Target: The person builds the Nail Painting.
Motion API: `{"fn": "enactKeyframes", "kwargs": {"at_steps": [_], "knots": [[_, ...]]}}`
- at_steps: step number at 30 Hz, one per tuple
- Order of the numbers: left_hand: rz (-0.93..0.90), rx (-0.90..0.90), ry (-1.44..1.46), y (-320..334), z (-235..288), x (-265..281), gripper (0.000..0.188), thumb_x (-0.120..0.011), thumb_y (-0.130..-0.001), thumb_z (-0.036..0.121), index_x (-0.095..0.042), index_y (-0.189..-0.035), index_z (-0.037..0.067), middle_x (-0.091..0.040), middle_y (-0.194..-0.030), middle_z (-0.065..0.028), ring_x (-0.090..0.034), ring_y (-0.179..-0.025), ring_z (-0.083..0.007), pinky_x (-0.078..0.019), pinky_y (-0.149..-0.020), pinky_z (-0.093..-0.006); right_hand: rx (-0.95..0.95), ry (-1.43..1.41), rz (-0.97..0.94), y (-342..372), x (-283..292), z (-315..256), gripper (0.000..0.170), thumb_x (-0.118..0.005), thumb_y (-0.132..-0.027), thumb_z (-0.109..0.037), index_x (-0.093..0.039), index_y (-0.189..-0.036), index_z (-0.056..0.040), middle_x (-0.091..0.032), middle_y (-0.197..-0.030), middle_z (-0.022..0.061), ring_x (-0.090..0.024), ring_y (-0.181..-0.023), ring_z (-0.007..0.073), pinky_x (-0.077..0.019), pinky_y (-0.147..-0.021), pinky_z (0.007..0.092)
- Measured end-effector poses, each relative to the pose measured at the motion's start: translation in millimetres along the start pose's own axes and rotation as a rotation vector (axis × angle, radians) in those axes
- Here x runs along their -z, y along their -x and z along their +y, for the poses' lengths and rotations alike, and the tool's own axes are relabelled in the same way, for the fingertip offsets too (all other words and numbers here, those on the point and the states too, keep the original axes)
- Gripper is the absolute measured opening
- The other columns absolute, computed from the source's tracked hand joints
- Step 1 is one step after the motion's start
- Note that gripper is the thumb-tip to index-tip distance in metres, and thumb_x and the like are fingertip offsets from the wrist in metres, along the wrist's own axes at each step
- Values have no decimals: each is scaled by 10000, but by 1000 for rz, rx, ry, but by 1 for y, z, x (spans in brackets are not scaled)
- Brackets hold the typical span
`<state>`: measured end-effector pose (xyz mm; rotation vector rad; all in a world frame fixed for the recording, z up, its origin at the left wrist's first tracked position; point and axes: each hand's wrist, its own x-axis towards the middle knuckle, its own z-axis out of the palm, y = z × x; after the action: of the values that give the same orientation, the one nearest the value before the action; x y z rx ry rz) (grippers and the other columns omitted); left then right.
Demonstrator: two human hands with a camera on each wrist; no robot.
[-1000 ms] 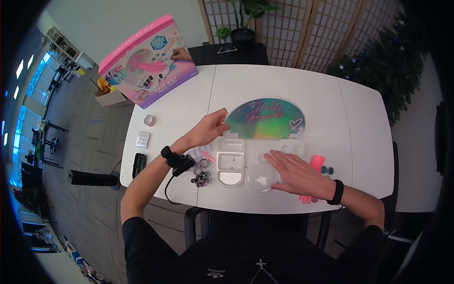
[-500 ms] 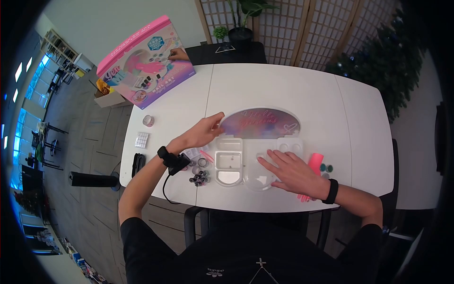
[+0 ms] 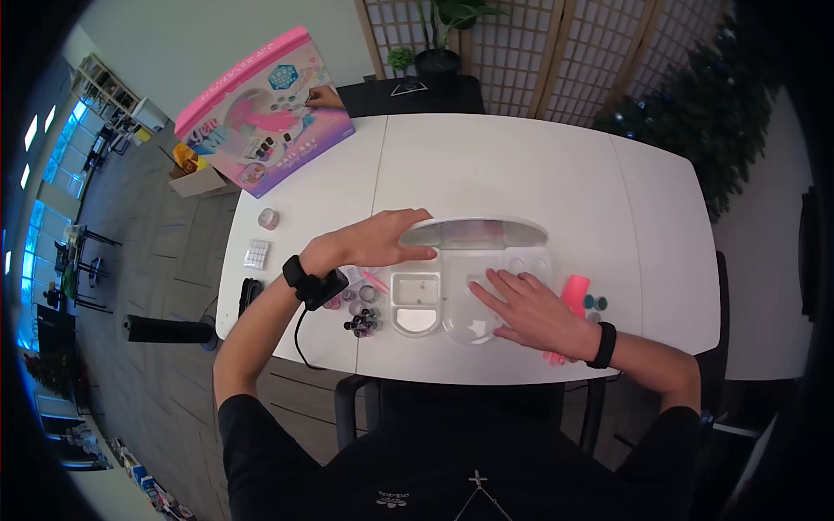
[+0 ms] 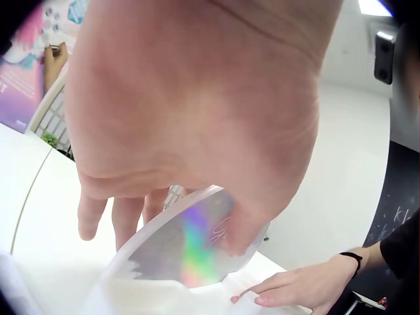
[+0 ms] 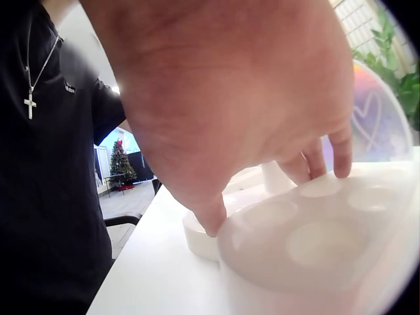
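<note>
A white plastic nail-art tray (image 3: 417, 306) lies on the table, with compartments at its left and round wells at its right. At its back edge, a half-round holographic panel (image 3: 478, 233) stands nearly upright. My left hand (image 3: 382, 240) holds the panel's left end; in the left wrist view the thumb (image 4: 244, 226) lies against the shiny face and the other fingers reach behind it. My right hand (image 3: 543, 314) rests on the tray's right part with fingers spread. Seen from the right wrist, its thumb (image 5: 210, 216) touches down beside the raised well section (image 5: 262, 269).
Small dark-capped bottles (image 3: 361, 324) and clear jars cluster left of the tray. A pink cylinder (image 3: 574, 293) and teal-lidded jars (image 3: 595, 303) stand at the right. A large nail-art box (image 3: 269, 117), a small jar (image 3: 268, 219) and a white sheet (image 3: 257, 253) are further left.
The holographic panel has tilted from leaning back to nearly upright, its top edge coming toward me. My left hand moved with it, and its thumb came over the front. The right hand stays on the tray.
</note>
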<state>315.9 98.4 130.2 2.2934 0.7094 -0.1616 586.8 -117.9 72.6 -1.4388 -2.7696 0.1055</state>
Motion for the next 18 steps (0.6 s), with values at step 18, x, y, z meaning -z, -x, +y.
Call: {"fn": "enactKeyframes", "kwargs": {"at_steps": [18], "knots": [[-35,-136,202,-55,45,-9,635,-308,-1203,498,-662,-1468,44,-705,-1396,-269,-636,-1315,-455,-464,-1178,-473,-15,12,-7,0,-1,-2,1003,-870,-892,-431,-375,-1694,-90,-546,-1566,232,-562,-1386,343,-478,-1097,444]]}}
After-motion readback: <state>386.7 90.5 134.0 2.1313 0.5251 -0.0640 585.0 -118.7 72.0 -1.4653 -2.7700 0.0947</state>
